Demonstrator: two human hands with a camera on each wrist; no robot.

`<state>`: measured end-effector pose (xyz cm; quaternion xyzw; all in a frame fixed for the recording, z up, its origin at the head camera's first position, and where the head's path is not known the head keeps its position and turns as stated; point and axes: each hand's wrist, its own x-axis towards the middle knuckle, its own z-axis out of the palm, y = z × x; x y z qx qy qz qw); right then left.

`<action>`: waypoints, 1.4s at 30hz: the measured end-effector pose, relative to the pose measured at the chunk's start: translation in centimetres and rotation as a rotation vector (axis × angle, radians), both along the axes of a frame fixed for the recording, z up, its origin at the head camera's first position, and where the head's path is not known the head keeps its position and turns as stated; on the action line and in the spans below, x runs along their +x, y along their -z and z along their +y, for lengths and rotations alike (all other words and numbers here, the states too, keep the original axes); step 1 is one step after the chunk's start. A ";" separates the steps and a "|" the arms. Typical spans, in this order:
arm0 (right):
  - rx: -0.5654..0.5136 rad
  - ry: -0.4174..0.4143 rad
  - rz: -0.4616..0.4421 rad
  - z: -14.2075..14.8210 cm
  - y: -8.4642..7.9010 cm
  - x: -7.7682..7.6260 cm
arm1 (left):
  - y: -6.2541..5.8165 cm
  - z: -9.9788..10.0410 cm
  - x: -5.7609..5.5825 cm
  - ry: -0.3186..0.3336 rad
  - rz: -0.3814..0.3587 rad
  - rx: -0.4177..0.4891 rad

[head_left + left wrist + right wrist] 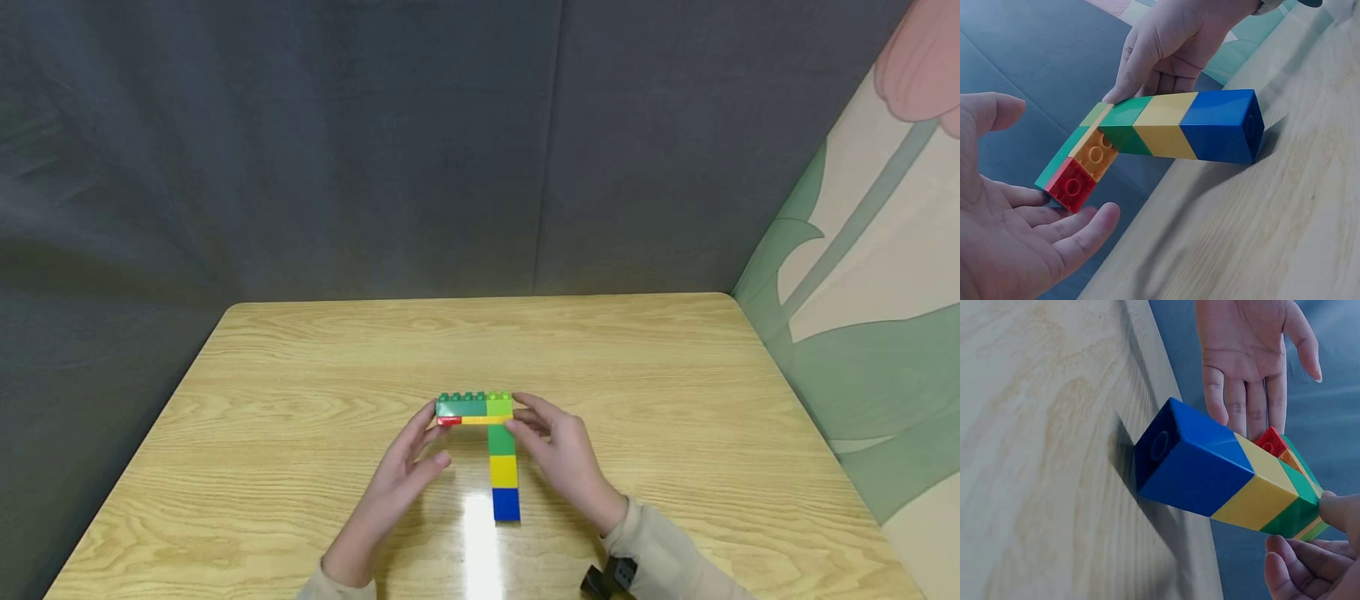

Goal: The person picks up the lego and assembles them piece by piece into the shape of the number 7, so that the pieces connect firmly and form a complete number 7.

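Note:
An assembly of toy building bricks is raised off the table. Its column runs from a blue brick (506, 504) through a yellow brick (503, 472) to a green brick (500, 442). Across the top, a thin orange plate (1094, 154) and a red plate (1071, 185) lie under a dark green brick (461, 408) and a light green brick (498, 405). My right hand (561, 454) pinches the corner where arm and column meet. With fingers extended and thumb apart, my left hand (393, 479) has its fingertips at the red end. The blue brick's hollow underside shows in the right wrist view.
Beneath the hands is a wooden table (300, 367), with the bricks' shadow falling on it. A dark cloth (420, 150) hangs behind the far edge, and a flower-patterned cloth (862, 375) is at the right. A black device (609, 577) sits by the right wrist.

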<state>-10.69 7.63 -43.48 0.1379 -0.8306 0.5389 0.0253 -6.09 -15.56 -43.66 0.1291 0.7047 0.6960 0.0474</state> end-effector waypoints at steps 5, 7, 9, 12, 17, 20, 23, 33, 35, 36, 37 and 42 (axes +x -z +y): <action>-0.021 0.018 -0.017 0.1 0.4 -0.3 | 0.4 0.4 -0.5 -0.014 -0.009 -0.022; -0.026 0.021 -0.032 0.2 0.5 -0.5 | 0.5 0.6 -0.6 -0.020 -0.020 -0.021; -0.027 0.022 -0.045 0.2 0.6 -0.6 | 0.5 0.8 -0.8 -0.025 -0.035 -0.019; -0.013 0.016 -0.060 0.4 0.6 -0.7 | 0.6 1.0 -1.0 -0.034 -0.053 -0.023; 0.059 -0.003 -0.070 0.5 0.9 -0.9 | 0.9 1.2 -1.5 -0.031 -0.073 -0.059; 0.090 -0.026 -0.094 0.6 1.1 -1.0 | 1.3 1.1 -1.7 -0.017 -0.090 -0.083; 0.119 -0.047 -0.106 0.7 1.4 -1.2 | 1.6 1.1 -2.0 -0.009 -0.117 -0.099; 0.205 -0.059 -0.152 0.9 1.9 -1.8 | 2.1 1.0 -2.6 -0.023 -0.184 -0.140; 0.215 -0.052 -0.176 0.9 1.9 -1.9 | 2.1 1.0 -2.7 -0.022 -0.190 -0.151; 0.219 -0.049 -0.183 1.0 1.9 -2.0 | 2.1 1.0 -2.7 -0.022 -0.192 -0.157; 0.225 -0.042 -0.190 0.9 1.9 -2.0 | 2.1 1.0 -2.7 -0.024 -0.194 -0.164; 0.270 -0.016 -0.210 0.9 1.9 -2.3 | 2.1 1.1 -3.0 -0.039 -0.206 -0.228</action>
